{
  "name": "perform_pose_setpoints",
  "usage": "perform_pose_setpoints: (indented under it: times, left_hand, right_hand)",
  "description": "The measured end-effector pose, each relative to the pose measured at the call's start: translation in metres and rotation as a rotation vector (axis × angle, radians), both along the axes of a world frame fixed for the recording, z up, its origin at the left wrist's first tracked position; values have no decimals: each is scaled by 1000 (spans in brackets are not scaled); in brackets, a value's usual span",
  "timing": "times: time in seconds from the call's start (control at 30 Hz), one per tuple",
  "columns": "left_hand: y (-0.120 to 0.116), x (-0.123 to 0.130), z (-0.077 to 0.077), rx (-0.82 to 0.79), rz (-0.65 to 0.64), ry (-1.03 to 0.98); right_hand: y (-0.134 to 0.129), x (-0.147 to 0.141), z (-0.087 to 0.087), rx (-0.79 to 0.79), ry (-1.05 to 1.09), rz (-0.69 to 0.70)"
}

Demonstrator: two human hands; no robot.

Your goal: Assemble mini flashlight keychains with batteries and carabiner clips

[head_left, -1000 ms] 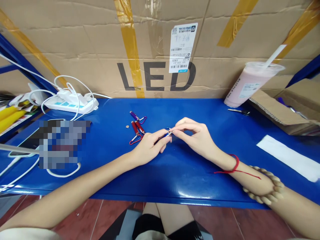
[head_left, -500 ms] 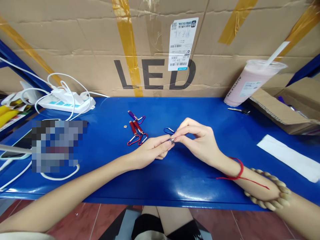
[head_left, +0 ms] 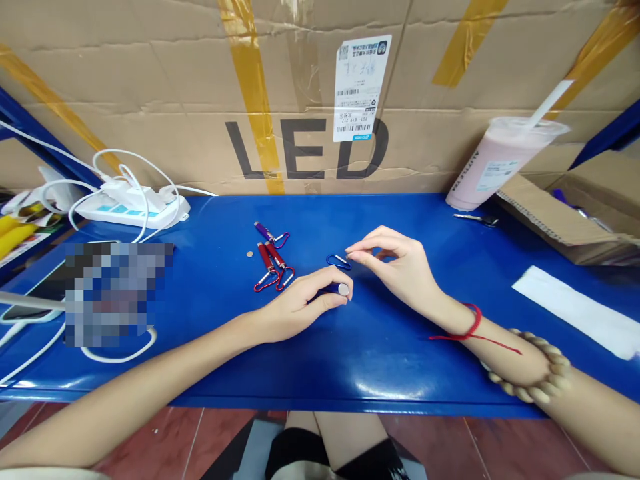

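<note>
While the left hand (head_left: 303, 300) gripped a light-looking blue metal tube (head_left: 343, 289), best held mid-barrel, the right hand (head_left: 403, 260) pinched alongside, contents unclear.

Room's bright, fairly even. White glare on the blue tabletop (head_left: 400, 360) near its front edge. Wide-angle stretch toward frame edges; mosaic patch (head_left: 117, 290) at left.

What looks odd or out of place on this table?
The blue clip by the right hand shows no link to a tube, unlike the red clips, though the left hand may hide one. A small disc lies loose left of the red tubes. Nothing looks spilled.
</note>
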State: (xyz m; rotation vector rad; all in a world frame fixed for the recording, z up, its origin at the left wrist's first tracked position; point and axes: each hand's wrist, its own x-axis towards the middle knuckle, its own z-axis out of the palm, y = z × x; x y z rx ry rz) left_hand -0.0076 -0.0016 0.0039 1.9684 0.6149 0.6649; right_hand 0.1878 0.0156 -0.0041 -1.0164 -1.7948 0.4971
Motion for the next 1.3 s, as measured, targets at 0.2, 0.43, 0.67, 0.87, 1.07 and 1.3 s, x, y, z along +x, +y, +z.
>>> perform_pose_setpoints:
  times: [0.2, 0.43, 0.67, 0.87, 1.07, 1.3]
  left_hand:
    - [1, 1, -3, -25, 111, -53]
    - [2, 2, 2, 34, 211, 52]
    - [2, 2, -1, 82, 267, 94]
    - [3, 1, -3, 138, 254, 99]
    - [4, -2, -10, 243, 203, 182]
    - [1, -4, -16, 369, 174, 272]
  right_hand:
    - [-5, -3, 4, -14, 55, 13]
    - [-11, -6, 8, 10, 110, 176]
    - [-11, -5, 8, 0, 83, 166]
    - [-7, -2, 8, -104, 40, 225]
    - [-3, 3, 8, -281, -27, 284]
    - [-6, 3, 3, -310, -87, 298]
